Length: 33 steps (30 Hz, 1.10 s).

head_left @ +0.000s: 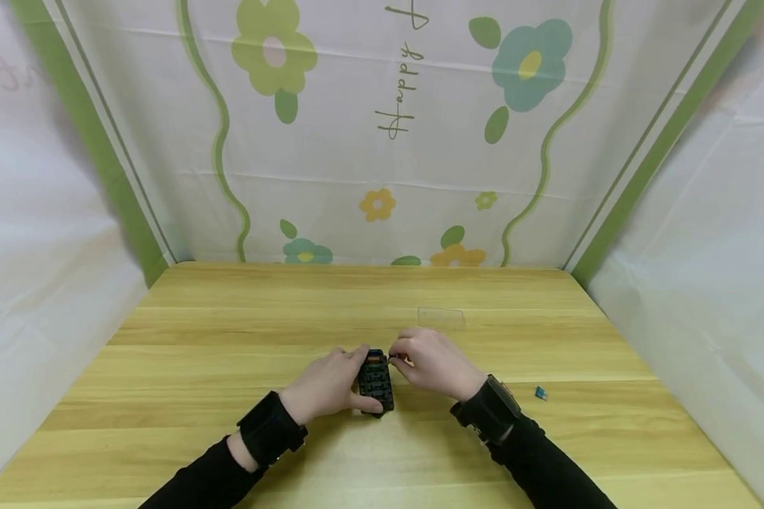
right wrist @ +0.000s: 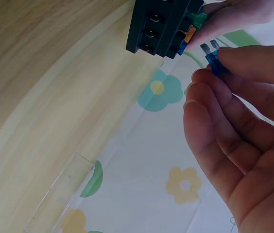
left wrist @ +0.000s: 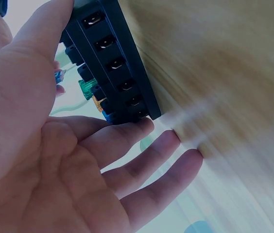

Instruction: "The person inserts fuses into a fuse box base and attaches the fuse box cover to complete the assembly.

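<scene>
A black fuse box (head_left: 376, 385) lies on the table with its slotted face up. My left hand (head_left: 327, 385) grips it by its ends, thumb at the near end and index finger at the far end. Green (left wrist: 87, 89), orange (left wrist: 97, 103) and blue blade fuses sit in slots toward the far end. Just right of the box, my right hand (head_left: 436, 362) pinches a loose blue blade fuse (right wrist: 216, 64) between thumb and index finger. Its two metal prongs stick out, apart from the box.
Another blue blade fuse (head_left: 541, 393) lies on the wooden table (head_left: 165, 396) to the right of my right wrist. Beyond my right hand lies a clear plastic cover (head_left: 441, 318). Flower-printed cloth (head_left: 337, 162) walls off the back and sides.
</scene>
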Each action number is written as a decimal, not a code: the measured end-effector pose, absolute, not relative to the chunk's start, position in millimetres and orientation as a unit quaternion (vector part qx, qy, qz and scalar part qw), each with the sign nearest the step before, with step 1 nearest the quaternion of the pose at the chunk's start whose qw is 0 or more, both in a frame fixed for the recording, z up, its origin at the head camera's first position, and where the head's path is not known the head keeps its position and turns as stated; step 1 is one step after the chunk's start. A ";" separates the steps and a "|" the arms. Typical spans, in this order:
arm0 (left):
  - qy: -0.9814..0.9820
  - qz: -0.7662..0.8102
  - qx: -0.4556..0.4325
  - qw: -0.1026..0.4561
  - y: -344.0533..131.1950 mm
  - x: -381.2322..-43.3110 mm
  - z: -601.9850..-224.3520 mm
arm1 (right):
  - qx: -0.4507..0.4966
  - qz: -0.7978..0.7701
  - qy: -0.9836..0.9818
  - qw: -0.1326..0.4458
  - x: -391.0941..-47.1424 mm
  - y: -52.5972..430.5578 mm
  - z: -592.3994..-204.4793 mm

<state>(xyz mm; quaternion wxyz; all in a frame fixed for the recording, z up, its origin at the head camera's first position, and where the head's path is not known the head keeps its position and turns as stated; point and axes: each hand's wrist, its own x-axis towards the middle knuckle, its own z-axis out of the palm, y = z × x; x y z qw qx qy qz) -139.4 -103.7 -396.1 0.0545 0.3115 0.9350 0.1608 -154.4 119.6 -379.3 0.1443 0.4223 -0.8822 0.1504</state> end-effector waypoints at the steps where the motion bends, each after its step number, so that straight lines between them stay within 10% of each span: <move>1: 0.935 0.160 0.312 0.053 -103.4 -139.4 -396.0 | 0.422 0.148 -0.883 0.143 -154.6 119.1 -379.5; 33: 0.933 0.164 0.316 0.052 -104.2 -140.5 -395.4 | 0.442 0.140 -0.879 0.110 -153.4 106.5 -381.8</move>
